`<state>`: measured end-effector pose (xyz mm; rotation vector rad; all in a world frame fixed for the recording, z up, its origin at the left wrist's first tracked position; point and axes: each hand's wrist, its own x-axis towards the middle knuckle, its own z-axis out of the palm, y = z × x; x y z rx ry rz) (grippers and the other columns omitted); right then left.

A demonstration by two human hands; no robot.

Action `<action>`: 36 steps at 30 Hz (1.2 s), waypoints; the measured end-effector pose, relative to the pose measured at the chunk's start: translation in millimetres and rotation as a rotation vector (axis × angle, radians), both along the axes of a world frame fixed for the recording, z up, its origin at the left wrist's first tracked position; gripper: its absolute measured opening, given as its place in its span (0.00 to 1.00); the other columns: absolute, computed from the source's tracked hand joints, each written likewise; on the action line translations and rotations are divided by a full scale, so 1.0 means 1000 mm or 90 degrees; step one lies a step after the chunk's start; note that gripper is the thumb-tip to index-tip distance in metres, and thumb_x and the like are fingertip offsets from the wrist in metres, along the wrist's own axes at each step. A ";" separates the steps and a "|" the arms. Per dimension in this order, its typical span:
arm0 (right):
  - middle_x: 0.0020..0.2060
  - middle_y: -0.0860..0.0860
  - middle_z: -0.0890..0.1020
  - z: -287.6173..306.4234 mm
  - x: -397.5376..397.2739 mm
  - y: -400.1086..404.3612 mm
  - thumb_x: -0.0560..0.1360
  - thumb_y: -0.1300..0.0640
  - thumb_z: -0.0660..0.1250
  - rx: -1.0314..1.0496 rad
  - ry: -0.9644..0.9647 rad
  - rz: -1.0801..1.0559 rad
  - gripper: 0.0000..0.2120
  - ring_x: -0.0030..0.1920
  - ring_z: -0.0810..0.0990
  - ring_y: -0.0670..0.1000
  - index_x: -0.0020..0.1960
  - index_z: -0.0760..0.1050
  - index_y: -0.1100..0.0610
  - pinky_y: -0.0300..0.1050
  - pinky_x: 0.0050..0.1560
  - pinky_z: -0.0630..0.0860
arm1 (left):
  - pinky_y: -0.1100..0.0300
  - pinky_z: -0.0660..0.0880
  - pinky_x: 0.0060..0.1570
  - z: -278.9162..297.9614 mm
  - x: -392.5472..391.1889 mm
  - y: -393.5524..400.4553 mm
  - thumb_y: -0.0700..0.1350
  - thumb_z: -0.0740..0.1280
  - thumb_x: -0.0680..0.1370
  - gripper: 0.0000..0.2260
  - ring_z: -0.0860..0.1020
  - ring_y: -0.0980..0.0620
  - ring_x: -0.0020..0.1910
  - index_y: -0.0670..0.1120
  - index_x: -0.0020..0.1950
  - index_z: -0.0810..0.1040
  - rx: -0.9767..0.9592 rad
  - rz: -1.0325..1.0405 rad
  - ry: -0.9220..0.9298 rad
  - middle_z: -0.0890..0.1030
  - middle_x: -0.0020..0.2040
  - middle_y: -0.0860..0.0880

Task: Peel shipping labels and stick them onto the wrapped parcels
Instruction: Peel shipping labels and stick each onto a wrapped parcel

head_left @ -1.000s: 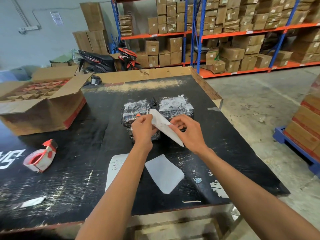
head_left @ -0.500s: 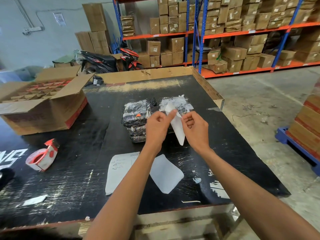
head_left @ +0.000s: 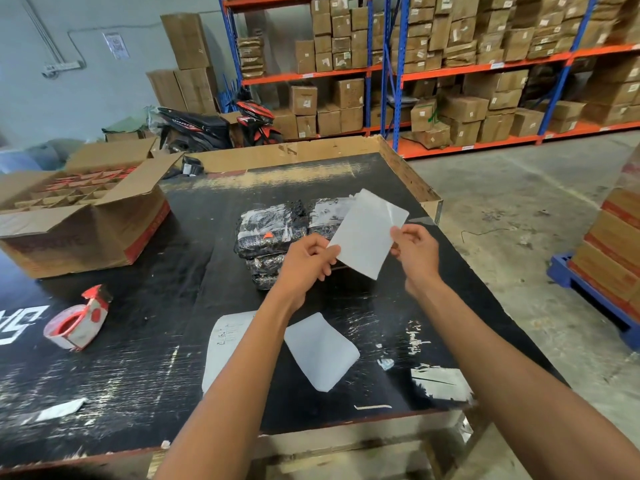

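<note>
A stack of black plastic-wrapped parcels (head_left: 273,233) lies in the middle of the black table (head_left: 138,341). Above its right side I hold a white shipping label sheet (head_left: 367,233), spread flat and tilted. My left hand (head_left: 308,263) pinches its lower left edge. My right hand (head_left: 414,251) pinches its right edge. A printed label sheet (head_left: 225,341) and a blank white backing sheet (head_left: 320,351) lie on the table near me, partly under my left forearm.
An open cardboard box (head_left: 86,216) with red-topped items fills the table's left. A red tape dispenser (head_left: 78,323) lies at front left. Paper scraps (head_left: 440,382) sit near the front edge. A cardboard rim (head_left: 408,168) lines the far side. Shelving and a motorbike (head_left: 214,126) stand behind.
The sheet was folded and edge-on between my hands; now it is spread flat and wide. My right hand moved right, and both hands rose slightly over the parcels.
</note>
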<state>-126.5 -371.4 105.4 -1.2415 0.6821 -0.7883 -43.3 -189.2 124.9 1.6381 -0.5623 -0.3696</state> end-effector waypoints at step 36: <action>0.51 0.54 0.82 0.013 0.020 -0.076 0.81 0.55 0.65 0.136 -0.087 0.451 0.14 0.45 0.80 0.47 0.63 0.78 0.60 0.37 0.45 0.78 | 0.59 0.77 0.39 0.026 0.029 -0.032 0.38 0.65 0.81 0.08 0.78 0.53 0.37 0.44 0.43 0.78 -0.226 -0.037 0.229 0.82 0.38 0.49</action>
